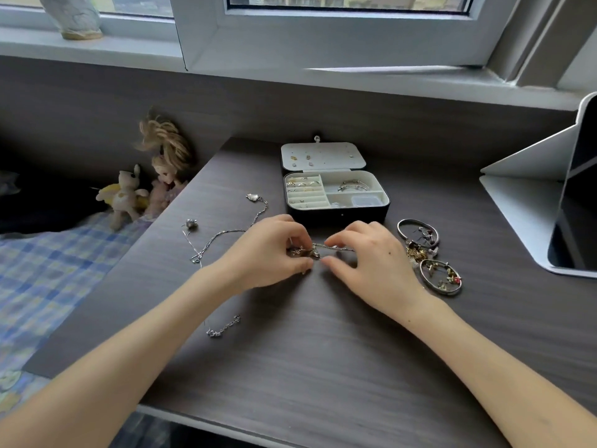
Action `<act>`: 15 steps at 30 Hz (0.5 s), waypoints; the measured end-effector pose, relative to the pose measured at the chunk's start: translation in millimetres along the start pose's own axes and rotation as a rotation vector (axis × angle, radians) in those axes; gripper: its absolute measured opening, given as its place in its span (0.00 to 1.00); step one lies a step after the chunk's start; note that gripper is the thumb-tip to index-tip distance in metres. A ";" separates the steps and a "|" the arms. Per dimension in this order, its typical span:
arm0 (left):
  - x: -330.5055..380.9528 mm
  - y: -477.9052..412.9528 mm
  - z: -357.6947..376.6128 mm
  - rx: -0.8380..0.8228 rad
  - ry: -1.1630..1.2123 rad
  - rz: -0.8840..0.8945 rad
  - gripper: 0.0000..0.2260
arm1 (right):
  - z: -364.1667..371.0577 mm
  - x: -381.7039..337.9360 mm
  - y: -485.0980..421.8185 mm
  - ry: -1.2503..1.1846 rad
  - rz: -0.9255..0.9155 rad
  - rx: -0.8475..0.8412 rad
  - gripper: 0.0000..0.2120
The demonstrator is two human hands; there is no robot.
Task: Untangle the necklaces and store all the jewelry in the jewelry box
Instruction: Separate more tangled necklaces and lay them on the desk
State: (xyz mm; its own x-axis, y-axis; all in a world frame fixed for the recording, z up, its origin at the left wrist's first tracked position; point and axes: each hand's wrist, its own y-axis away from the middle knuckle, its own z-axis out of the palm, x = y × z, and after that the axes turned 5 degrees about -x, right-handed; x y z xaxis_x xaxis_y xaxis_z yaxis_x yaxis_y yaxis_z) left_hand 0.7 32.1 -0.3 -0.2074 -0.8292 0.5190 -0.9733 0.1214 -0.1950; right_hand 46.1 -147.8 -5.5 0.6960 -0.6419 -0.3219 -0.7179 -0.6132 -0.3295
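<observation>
Silver-and-gold necklace tangle (307,252) pinched low over desk (323,350), just before open jewelry box (339,213): left hand (268,250) curled round the clump, right hand (374,260) nipping a chain end. Loose chain (226,234) trailing left.

place: home bedroom | cues: checked bedding (48,270) beside desk (323,367), dolls (155,185), windowsill (80,50)

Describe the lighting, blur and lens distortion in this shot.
Head view: soft daylight from the white-framed window lights the dark wood-grain desk; faint shadows sit under the left hand and right hand; the tangled silver-and-gold chain they pinch is slightly soft; wide-angle bending curves the picture's edges; no strong glare on the open black jewelry box.
</observation>
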 end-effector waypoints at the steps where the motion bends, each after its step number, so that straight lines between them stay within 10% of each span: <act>1: 0.8 2.0 -1.8 -0.019 0.004 -0.003 0.09 | 1.4 -4.2 1.5 -0.018 -0.024 -0.029 0.13; 15: 23.7 40.5 -27.6 -0.393 0.065 -0.083 0.05 | -29.1 -2.3 56.2 -0.106 -0.184 -0.304 0.09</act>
State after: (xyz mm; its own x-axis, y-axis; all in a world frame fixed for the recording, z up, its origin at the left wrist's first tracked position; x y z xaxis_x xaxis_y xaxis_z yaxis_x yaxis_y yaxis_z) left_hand -46.3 32.4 27.1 -0.1202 -0.8103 0.5735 -0.9481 0.2650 0.1758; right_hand 3.7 -194.2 2.6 0.8002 -0.4665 -0.3770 -0.5408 -0.8330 -0.1171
